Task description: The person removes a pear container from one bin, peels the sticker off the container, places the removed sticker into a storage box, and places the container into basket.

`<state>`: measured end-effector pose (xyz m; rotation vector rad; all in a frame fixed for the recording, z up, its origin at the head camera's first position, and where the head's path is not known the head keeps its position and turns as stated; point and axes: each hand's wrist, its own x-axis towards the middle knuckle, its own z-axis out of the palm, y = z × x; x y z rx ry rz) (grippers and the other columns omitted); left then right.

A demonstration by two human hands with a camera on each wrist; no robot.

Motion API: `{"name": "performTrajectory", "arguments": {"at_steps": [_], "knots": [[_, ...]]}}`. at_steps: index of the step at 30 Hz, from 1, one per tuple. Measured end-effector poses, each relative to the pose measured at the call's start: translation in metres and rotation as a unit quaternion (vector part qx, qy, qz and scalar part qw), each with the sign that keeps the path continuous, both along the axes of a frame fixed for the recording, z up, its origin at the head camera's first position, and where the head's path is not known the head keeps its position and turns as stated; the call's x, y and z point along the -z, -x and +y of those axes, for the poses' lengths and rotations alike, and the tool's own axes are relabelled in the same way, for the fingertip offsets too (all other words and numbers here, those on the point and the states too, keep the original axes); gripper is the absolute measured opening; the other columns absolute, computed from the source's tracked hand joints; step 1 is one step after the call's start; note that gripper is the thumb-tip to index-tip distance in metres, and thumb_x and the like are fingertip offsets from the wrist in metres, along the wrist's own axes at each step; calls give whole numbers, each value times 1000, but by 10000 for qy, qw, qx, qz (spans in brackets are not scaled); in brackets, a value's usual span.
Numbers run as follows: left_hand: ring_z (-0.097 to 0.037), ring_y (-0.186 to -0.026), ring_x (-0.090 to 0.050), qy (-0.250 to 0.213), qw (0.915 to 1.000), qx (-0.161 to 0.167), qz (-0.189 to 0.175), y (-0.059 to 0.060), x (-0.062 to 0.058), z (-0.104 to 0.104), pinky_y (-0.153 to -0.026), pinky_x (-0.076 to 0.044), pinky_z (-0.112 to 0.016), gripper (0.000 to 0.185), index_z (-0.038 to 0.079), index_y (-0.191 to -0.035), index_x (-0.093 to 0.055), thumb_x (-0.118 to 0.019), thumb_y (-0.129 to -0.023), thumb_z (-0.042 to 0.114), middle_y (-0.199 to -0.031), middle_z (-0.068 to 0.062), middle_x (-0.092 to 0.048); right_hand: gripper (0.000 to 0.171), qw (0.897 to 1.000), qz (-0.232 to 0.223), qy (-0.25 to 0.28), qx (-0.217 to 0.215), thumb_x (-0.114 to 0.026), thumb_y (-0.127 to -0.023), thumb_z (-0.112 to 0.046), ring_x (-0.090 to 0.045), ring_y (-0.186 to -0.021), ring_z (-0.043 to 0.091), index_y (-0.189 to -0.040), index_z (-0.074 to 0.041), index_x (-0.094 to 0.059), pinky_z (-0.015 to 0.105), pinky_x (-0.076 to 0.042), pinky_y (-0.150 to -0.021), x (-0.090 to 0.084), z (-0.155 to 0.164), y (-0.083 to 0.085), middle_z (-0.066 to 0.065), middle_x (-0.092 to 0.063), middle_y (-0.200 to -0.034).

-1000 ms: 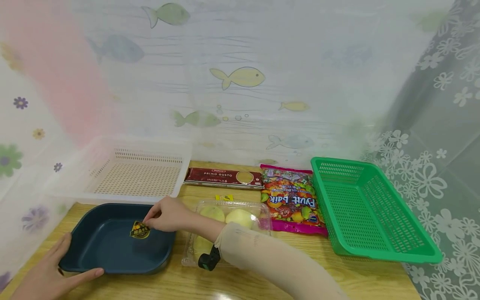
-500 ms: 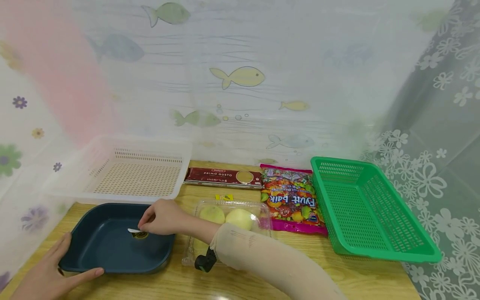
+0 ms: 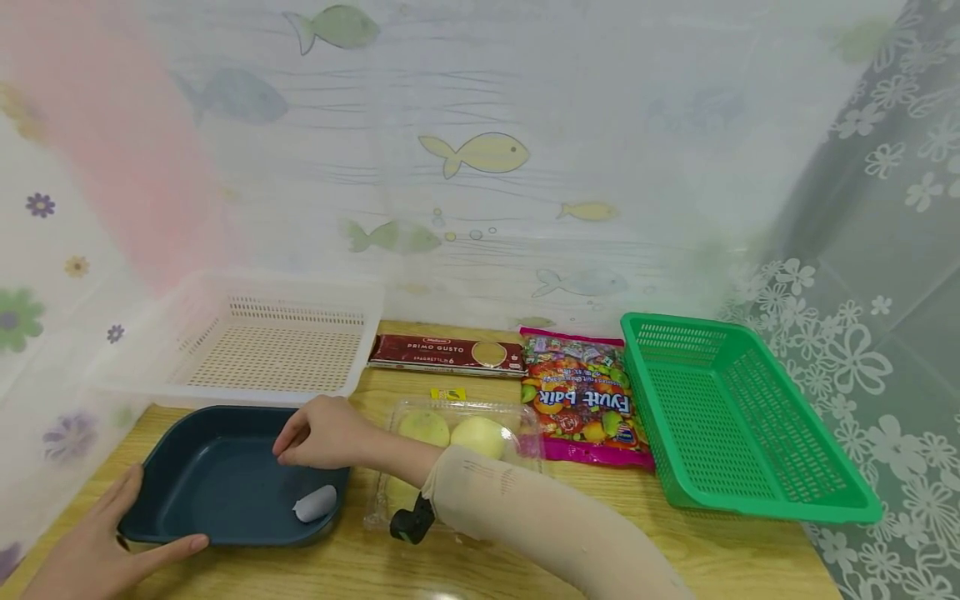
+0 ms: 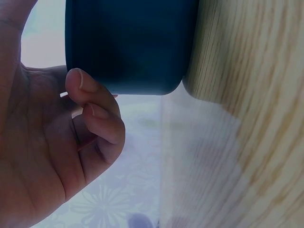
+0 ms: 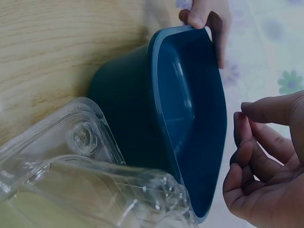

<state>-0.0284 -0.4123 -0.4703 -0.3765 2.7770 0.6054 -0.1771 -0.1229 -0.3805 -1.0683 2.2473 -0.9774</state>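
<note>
A dark blue plastic basin (image 3: 225, 492) stands at the left front of the table. My left hand (image 3: 93, 529) grips its near left corner, thumb along the front rim and fingers at the left side; the left wrist view shows curled fingertips (image 4: 88, 80) against the basin wall. A curled sticker (image 3: 315, 504), pale grey back outward, lies in the basin's near right corner. My right hand (image 3: 326, 433) hovers over the basin's right rim with loosely bent fingers. In the right wrist view, the thumb and index finger of this hand (image 5: 270, 152) come close together with nothing visible between them.
Right of the basin is a clear plastic box (image 3: 528, 425) of round yellow-green fruit, under my right forearm. Behind stand a white basket (image 3: 277, 354), a red spaghetti packet (image 3: 450, 354) and a small yellow wrapper (image 3: 448, 394). A candy bag (image 3: 581, 400) and green basket (image 3: 712, 433) stand right.
The sticker has peeled off the basin floor and left my right fingers. It lies rolled in the near right corner. My left hand stays in place.
</note>
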Motion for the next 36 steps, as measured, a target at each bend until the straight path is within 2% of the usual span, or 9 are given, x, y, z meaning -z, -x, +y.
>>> {"name": "performTrajectory", "arguments": {"at_steps": [11,17,21,27,31,36], "knots": [[-81,-129,-16,-80,9999,-43,-45,-1,-1,1,-89,-40,-82,139,-8,-156,26,-66,-92,75,-156,-49,17,14,9999,102,88,-93,-76,-100,-15,-63,-75,-9,-111,-9,-83,9,-50,-70,-4,10,4,-6,-81,-95],[-80,-129,-17,-44,10000,-40,37,-1,1,0,-89,-39,-83,139,-7,-156,25,-67,-92,74,-156,-49,16,17,9986,-170,414,-271,-74,-100,-13,-65,-80,-9,-113,-5,-82,11,-53,-75,-5,25,12,-3,-81,-99],[-81,-128,-17,-54,10000,-46,16,-1,-2,2,-88,-39,-83,139,-7,-156,26,-67,-92,74,-156,-49,16,16,9978,-210,578,-249,-74,-101,-13,-65,-81,-8,-113,-5,-81,12,-54,-77,-10,39,17,-2,-80,-99],[-82,-127,-17,-119,9999,-2,29,-4,-6,6,-89,-37,-85,137,-7,-156,25,-68,-93,71,-156,-50,15,17,9976,-72,688,46,-74,-101,-16,-67,-84,-2,-114,-8,-81,15,-54,-78,-21,70,21,-1,-80,-100],[-81,-128,-17,-145,9998,12,146,-3,-4,7,-89,-35,-86,137,-7,-157,24,-68,-93,70,-157,-50,14,20,9968,291,702,255,-74,-101,-18,-65,-85,0,-118,-9,-80,17,-53,-77,-25,98,20,1,-79,-102],[-81,-131,-12,-210,9997,-59,132,-2,1,4,-88,-35,-86,136,-3,-158,27,-67,-93,72,-158,-47,18,22,9924,320,900,778,-74,-102,-21,-62,-84,1,-121,-10,-79,22,-53,-74,-22,135,14,-1,-77,-103]]}}
